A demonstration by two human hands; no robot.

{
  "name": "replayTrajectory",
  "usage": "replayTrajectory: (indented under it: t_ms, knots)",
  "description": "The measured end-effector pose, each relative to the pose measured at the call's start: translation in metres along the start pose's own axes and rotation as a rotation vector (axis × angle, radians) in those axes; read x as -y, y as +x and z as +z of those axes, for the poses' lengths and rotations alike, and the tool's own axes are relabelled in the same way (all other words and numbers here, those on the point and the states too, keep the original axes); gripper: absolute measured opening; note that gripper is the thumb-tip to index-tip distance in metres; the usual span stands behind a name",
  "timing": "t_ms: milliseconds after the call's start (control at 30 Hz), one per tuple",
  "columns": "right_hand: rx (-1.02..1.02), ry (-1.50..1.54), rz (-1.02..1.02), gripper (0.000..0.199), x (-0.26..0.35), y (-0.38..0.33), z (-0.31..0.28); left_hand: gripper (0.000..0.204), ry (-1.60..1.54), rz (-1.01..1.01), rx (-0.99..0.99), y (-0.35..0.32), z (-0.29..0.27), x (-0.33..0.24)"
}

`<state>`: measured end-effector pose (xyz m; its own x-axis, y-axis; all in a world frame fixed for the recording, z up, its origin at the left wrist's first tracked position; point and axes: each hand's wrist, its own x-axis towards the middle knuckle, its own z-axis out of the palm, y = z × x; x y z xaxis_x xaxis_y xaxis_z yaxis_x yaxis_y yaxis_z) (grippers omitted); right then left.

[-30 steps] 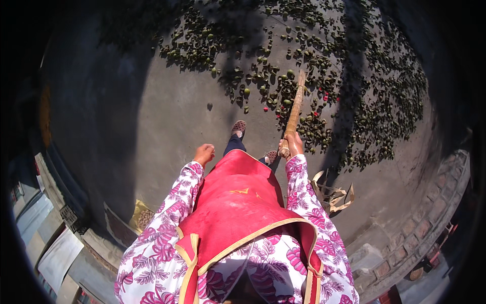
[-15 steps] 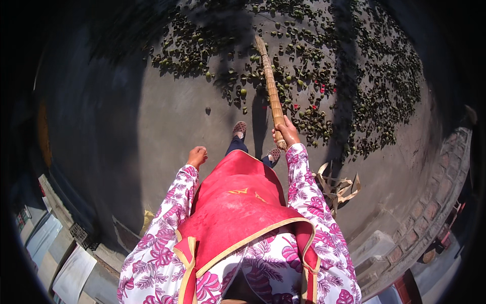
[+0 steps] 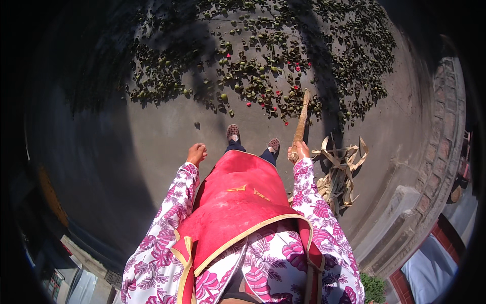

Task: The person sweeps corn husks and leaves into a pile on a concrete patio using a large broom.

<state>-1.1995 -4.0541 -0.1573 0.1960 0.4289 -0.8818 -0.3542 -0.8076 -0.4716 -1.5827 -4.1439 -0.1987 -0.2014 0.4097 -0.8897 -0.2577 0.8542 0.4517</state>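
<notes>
My right hand (image 3: 300,149) is wrapped round the thick near end of a straw hand broom (image 3: 302,119), a long bundle of tan stalks bound at intervals. Its narrow far end points away from me and reaches the near edge of a wide scatter of green and dark round fruits or husks (image 3: 253,83). Small red bits (image 3: 248,104) lie among them. Beside the apron, on the left, my left hand (image 3: 197,153) hangs with its fingers curled in a loose fist, and nothing shows in it.
Dry tan husks or leaves (image 3: 341,167) lie on the concrete beside my right forearm. A low stone-edged wall (image 3: 438,147) curves along the right. My two patterned shoes (image 3: 232,131) stand just short of the scatter, and a single dark piece (image 3: 197,125) sits apart from it.
The broom has moved right and nearer to me with my right hand, and looks shorter from this angle. My view has turned, showing more of the dry husks. The left hand stays curled.
</notes>
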Motion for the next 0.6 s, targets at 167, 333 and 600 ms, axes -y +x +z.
replayTrajectory:
  t_ms: [167,333,600]
  knots:
    - [0.097,-0.115,0.026,0.020,-0.005,0.014,0.002,0.021,0.106,0.009,0.003,0.010,0.002,-0.018]
    - [0.194,-0.025,0.062,0.070,-0.026,-0.030,-0.035,0.022,0.279,0.088,0.007,0.005,0.026,-0.039]
    - [0.231,0.189,-0.040,0.069,-0.084,-0.092,-0.161,0.023,0.353,0.116,0.250,-0.019,0.133,-0.025]
